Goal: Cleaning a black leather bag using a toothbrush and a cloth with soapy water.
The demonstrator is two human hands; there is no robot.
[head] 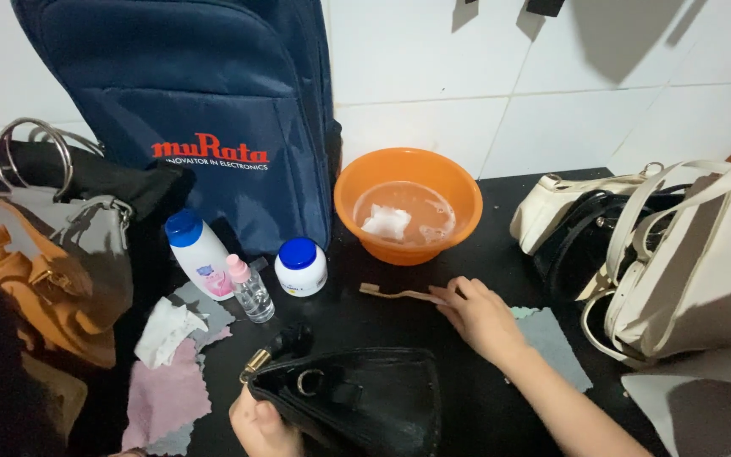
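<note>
Looks like early days on cleaning the bag: right hand [480, 317] lies open on the table, fingertips touching the handle end of a toothbrush [401, 294], not yet gripping it. Left hand [260, 423] is closed around the near-left corner of the black handbag [357, 398], which lies flat just left of the right hand; no visible wet patch on it. Beyond the right hand, an orange basin [408, 182] holds shallow water with a white cloth soaking. Farther left of that hand stand a capped white jar [301, 265], a small clear bottle [251, 292] that looks mostly full, and a white blue-capped bottle [200, 250]. Grey cloth [556, 347] just right of the wrist looks unused.
</note>
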